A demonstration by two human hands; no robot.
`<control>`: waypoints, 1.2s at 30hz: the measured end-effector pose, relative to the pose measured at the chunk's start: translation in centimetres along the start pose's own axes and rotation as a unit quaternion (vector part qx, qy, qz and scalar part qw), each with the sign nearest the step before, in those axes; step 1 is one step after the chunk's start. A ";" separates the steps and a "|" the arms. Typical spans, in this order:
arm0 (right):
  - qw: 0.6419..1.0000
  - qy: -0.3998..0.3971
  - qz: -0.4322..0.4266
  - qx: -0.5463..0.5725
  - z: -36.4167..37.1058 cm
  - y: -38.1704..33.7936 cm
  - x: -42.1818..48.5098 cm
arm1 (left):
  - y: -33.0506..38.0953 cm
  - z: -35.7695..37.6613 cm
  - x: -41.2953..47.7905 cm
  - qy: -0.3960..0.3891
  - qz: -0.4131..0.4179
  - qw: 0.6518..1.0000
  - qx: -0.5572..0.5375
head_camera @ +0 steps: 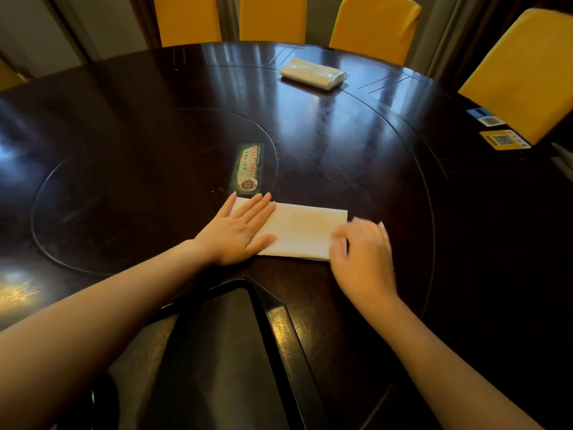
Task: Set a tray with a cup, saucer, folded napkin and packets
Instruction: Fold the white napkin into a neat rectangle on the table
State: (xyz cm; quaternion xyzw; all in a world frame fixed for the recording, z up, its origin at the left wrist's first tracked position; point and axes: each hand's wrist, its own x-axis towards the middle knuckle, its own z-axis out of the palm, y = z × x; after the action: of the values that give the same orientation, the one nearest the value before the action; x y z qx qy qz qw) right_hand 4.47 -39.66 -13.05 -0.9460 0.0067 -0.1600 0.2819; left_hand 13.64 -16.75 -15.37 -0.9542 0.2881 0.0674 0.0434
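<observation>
L hand (240, 226) lies flat, fingers spread, on the white napkin (297, 229). R hand (361, 251) (blurry) pinches its right edge w/ fingers. Black tray (273, 308) sits near, empty.

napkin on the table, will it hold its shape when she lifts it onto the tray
Probably floppy: the napkin looks thin and lies flat under the left hand. It likely weighs little, so it may unfold or droop if pinched by one edge. On the glossy table it should slide easily.
</observation>
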 end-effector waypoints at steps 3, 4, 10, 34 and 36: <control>0.993 -0.075 -0.041 -0.087 3.0 -3.7 3.0 | 0.2 -0.2 -0.2 -0.005 -0.005 1.000 0.002; 0.985 -0.113 -0.062 -0.111 4.1 -4.3 3.7 | 0.2 -0.2 -0.2 -0.004 -0.005 1.000 0.001; 0.971 -0.165 -0.052 -0.165 7.1 -2.5 3.5 | -0.3 0.2 0.1 0.014 -0.021 1.000 -0.018; 0.956 -0.163 0.073 -0.232 4.0 0.1 2.1 | 0.1 -2.3 -0.5 0.103 -0.376 0.894 -0.223; 0.956 -0.168 0.072 -0.230 3.8 0.1 2.1 | 0.1 -3.3 -0.1 0.074 -0.419 0.848 -0.315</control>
State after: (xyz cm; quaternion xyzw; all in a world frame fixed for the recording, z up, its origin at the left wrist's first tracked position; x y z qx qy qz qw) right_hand 7.66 -37.93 -15.52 -0.9955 0.0638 0.0276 0.0648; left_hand 13.86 -17.19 -12.10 -0.9488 -0.1740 0.0596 -0.2569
